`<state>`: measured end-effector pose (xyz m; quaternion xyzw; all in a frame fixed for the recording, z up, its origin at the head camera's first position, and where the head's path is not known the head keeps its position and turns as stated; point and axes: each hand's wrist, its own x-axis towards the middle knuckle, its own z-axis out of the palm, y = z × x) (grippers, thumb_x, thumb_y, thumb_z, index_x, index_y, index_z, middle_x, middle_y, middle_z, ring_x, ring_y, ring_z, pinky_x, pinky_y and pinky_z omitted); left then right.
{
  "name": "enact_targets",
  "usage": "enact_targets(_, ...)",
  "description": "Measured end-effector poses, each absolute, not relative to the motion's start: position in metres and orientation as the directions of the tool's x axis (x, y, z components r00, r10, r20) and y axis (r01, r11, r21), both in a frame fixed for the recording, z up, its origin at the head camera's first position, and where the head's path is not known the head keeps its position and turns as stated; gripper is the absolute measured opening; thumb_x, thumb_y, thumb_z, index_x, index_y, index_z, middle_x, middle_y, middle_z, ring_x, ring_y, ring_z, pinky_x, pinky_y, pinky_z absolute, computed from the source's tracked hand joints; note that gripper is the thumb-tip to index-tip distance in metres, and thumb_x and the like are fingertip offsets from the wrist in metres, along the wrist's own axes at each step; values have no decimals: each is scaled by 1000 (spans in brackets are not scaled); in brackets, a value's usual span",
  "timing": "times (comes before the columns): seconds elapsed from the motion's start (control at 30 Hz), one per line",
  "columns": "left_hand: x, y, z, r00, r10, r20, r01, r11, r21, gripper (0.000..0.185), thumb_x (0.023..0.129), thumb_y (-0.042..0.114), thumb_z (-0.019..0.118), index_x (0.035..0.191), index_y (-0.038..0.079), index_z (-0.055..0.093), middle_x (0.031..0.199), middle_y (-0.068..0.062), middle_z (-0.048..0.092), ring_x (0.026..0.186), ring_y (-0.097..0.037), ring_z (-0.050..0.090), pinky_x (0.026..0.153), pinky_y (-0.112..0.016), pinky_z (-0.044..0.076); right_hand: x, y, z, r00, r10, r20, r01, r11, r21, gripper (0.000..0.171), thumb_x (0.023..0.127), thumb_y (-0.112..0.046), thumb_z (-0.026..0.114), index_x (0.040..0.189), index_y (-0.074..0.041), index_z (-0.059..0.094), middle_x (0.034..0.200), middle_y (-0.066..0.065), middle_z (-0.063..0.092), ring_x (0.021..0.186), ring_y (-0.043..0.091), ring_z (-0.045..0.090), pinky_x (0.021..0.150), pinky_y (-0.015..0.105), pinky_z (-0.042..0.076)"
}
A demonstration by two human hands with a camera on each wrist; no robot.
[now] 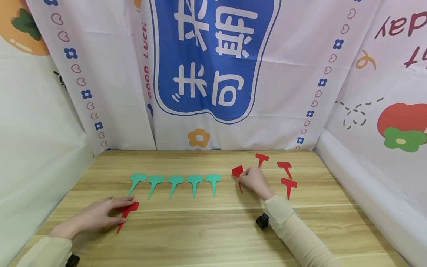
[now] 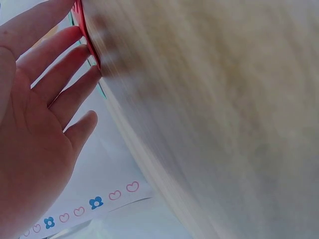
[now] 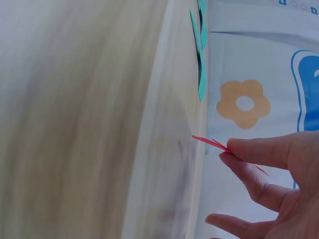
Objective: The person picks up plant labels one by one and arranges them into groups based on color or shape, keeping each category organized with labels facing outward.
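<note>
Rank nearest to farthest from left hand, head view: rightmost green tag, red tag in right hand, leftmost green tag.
1. Leftmost green tag, just beyond the left hand.
2. Rightmost green tag, row's right end.
3. Red tag in right hand, right of row.

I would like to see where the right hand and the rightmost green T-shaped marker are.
Right hand (image 1: pixel 256 181): head view, back of the hand.
Rightmost green T-shaped marker (image 1: pixel 213 178): head view, its broad head.

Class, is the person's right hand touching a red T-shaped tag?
Touching. The right wrist view shows the right hand pinching the red tag between its fingers.
</note>
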<state>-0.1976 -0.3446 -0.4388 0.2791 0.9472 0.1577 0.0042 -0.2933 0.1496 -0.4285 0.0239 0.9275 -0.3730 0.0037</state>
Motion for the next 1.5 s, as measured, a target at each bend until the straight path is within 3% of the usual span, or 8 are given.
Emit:
enact_targets(0.3, -197, -344, -437, -848, 525, 75, 521, 797, 305, 57, 83, 51, 65, 129, 19, 60, 138, -6, 55, 122, -35, 53, 110, -7, 14, -289, 131, -429, -1000, 23, -10, 24, 741, -671, 33, 79, -16, 73, 51, -6, 58, 47, -5, 47, 44, 10, 33, 43, 22, 25)
enact_targets(0.53, -197, -343, -436, -850, 523, 67, 519, 808, 277, 56, 83, 51, 65, 129, 19, 61, 137, -5, 55, 121, -33, 54, 103, -44, 35, -282, 118, -429, -999, -23, 41, -45, 748, -663, 41, 77, -16, 75, 45, -10, 51, 48, -6, 42, 47, 9, 32, 48, 23, 29)
enact_targets(0.87, -196, -343, -437, -847, 525, 80, 526, 808, 265, 56, 82, 50, 67, 128, 18, 61, 136, -6, 56, 121, -34, 55, 103, -42, 36, -274, 96, -428, -992, -83, 98, -127, 742, -658, 45, 74, -12, 75, 44, -16, 42, 43, -8, 30, 49, 8, 36, 79, 32, 48)
enact_targets(0.97, -196, -343, -437, -848, 523, 81, 524, 809, 266, 56, 82, 50, 67, 128, 18, 61, 136, -6, 56, 121, -34, 55, 103, -41, 36, -273, 90, -429, -988, -101, 116, -153, 738, -658, 44, 74, -11, 74, 43, -16, 43, 41, -9, 33, 52, 10, 51, 93, 33, 48)
enact_targets(1.03, -196, -342, -437, -850, 521, 80, 522, 810, 267, 56, 82, 50, 67, 128, 19, 61, 136, -5, 56, 121, -33, 55, 103, -42, 36, -271, 85, -429, -984, -116, 135, -176, 741, -648, 43, 74, -11, 74, 42, -16, 45, 39, -10, 38, 70, 16, 65, 103, 33, 44)
enact_targets(1.13, -197, -342, -436, -850, 521, 74, 520, 809, 274, 56, 82, 50, 67, 128, 18, 61, 137, -5, 56, 121, -34, 55, 103, -44, 35, -269, 79, -430, -980, -139, 146, -200, 738, -645, 45, 74, -11, 73, 41, -16, 43, 37, -10, 38, 91, 22, 68, 103, 34, 44)
enact_targets(1.37, -197, -342, -436, -851, 521, 64, 517, 810, 278, 57, 82, 52, 66, 128, 19, 61, 137, -5, 56, 122, -33, 54, 104, -42, 35, -264, 67, -432, -976, -168, 138, -218, 748, -627, 43, 73, -12, 73, 41, -16, 46, 39, -12, 32, 57, 6, 54, 103, 31, 43)
enact_targets(1.5, -198, -343, -436, -852, 520, 64, 515, 811, 277, 57, 82, 51, 66, 128, 19, 61, 137, -5, 56, 122, -33, 54, 104, -41, 35, -259, 59, -430, -973, -181, 141, -230, 754, -616, 37, 73, -16, 74, 42, -14, 56, 39, -11, 42, 67, 10, 59, 100, 33, 45)
